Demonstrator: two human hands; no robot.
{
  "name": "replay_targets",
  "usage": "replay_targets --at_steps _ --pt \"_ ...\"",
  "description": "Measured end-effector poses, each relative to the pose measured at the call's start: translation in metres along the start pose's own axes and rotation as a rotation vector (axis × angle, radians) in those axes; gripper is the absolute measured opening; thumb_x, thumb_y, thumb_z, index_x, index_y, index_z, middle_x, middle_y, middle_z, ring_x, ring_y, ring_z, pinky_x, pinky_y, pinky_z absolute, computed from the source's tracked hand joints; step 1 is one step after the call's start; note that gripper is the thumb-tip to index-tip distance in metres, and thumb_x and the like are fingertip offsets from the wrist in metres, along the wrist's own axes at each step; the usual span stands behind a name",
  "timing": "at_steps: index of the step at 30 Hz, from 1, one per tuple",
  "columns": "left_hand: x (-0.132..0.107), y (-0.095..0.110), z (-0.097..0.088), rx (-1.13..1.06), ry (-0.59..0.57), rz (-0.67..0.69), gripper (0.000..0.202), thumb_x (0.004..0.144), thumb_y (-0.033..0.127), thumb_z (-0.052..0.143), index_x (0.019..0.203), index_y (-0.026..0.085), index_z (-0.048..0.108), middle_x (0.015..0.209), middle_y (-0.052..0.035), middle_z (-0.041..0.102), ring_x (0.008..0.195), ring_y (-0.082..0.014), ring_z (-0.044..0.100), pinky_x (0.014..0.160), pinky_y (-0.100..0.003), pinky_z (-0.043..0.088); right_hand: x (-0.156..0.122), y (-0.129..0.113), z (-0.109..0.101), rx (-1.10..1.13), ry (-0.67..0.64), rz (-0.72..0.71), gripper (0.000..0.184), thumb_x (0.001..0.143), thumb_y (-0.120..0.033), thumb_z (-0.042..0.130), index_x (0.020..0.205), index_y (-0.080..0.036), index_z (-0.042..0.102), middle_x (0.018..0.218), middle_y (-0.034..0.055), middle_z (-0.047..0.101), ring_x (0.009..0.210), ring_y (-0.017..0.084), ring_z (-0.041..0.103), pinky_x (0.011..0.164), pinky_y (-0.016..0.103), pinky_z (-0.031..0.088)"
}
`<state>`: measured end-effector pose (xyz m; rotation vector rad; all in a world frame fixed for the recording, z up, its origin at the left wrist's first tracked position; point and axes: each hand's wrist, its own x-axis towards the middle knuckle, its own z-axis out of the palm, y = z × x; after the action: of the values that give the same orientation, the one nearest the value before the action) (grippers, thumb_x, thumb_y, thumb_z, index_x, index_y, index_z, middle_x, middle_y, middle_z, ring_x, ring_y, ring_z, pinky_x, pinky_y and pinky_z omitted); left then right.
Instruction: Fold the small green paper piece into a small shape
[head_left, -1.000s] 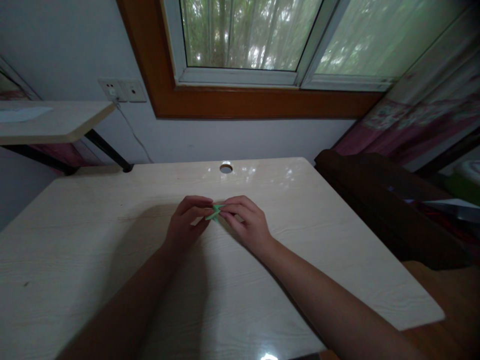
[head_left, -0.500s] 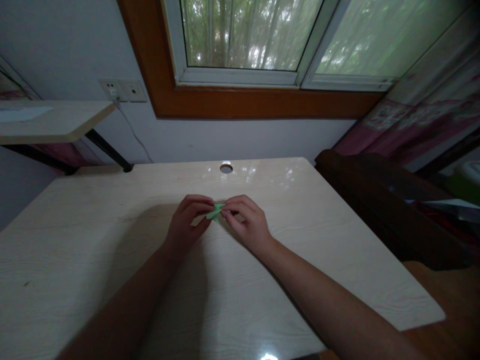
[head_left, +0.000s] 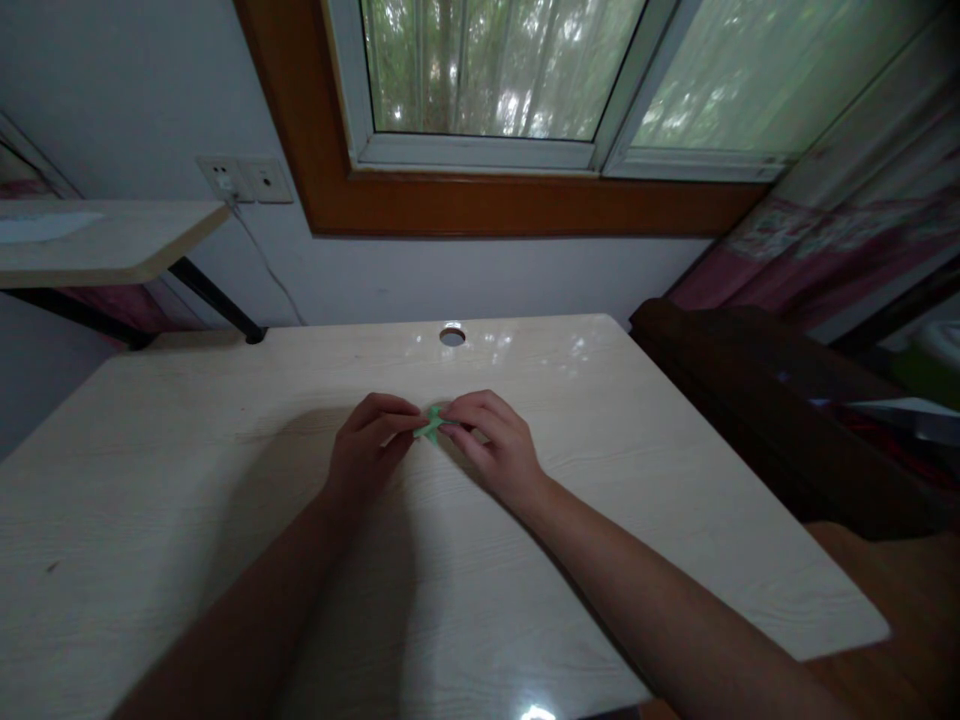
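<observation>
A small piece of folded green paper (head_left: pixel 433 424) is held between my two hands, above the middle of the pale wood-grain table (head_left: pixel 480 560). My left hand (head_left: pixel 373 438) pinches its left end with fingertips and thumb together. On the other side, my right hand (head_left: pixel 495 440) is closed on the paper's right end, thumb below and fingers above. Several points of the paper stick out in the gap between the hands. Its exact folded shape is too small to make out, and the fingertips cover parts of it.
A round cable hole (head_left: pixel 452 337) sits near the table's back edge. At the left, a raised shelf (head_left: pixel 135 245) stands on black legs. A white cord (head_left: pixel 262 255) hangs from the wall socket (head_left: pixel 244 181). Dark brown furniture (head_left: pixel 750 400) borders the table's right side.
The fingers of my left hand have drawn closer together, and that hand has shifted slightly left. The green paper has turned a little. My right hand has hardly moved.
</observation>
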<state>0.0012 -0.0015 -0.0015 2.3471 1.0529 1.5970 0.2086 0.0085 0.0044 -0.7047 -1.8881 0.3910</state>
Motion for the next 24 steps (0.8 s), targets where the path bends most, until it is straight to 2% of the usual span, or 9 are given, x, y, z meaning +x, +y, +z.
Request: replay_targets --at_steps 9,24 --pt "-0.0004 0.0024 0.0006 -0.001 0.017 0.014 0.012 0.089 0.015 0.067 0.095 0.023 0.074 0.09 -0.0029 0.067 0.08 -0.0112 0.066 0.07 -0.022 0.055 -0.0023 0.0007 -0.003 -0.019 -0.027 -0.032 0.017 0.093 -0.022 0.065 0.107 -0.026 0.074 0.101 0.0063 0.068 0.091 0.017 0.067 0.079 0.033 0.059" --pt "0.0017 0.003 0.0 -0.047 -0.042 -0.009 0.013 0.093 0.019 0.062 0.097 0.022 0.074 0.087 -0.0042 0.069 0.078 -0.0124 0.067 0.07 -0.023 0.056 -0.0024 0.0001 -0.0062 -0.099 -0.037 -0.115 0.017 0.093 -0.023 0.063 0.107 -0.025 0.073 0.099 0.0072 0.069 0.087 0.017 0.068 0.076 0.032 0.06"
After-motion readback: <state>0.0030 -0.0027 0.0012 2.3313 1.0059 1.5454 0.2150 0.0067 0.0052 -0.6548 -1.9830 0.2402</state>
